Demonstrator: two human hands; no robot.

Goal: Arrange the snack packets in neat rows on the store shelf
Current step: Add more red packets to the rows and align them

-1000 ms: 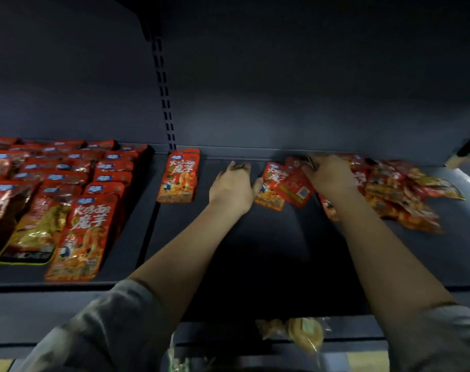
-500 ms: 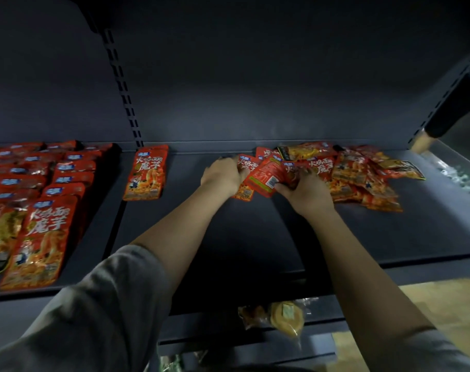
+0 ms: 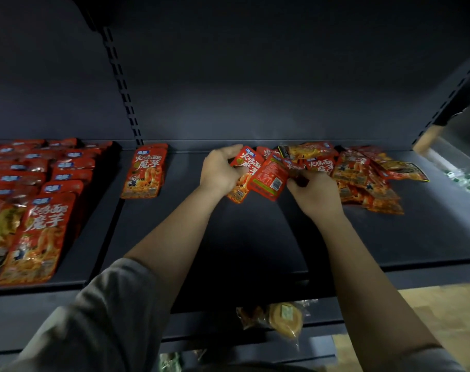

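A dark shelf [image 3: 255,237] holds red snack packets. My left hand [image 3: 221,170] grips a red packet [image 3: 246,167] with its printed front up, near the back of the shelf. Beside it my right hand [image 3: 315,193] pinches a second red packet [image 3: 270,178] that shows its label side. Both packets overlap between my hands. A loose heap of packets [image 3: 362,173] lies just right of my right hand. One packet [image 3: 145,171] lies flat alone to the left. Neat rows of packets [image 3: 46,181] fill the left shelf section.
A slotted upright [image 3: 122,84] divides the back panel. Wrapped round pastries [image 3: 283,319] sit on the lower shelf below my arms. A wooden floor [image 3: 443,318] shows at the lower right. Bare shelf surface lies in front of my hands.
My hands have drawn closer together and nearer to me with the two packets. The view has shifted right, so the left rows sit further left.
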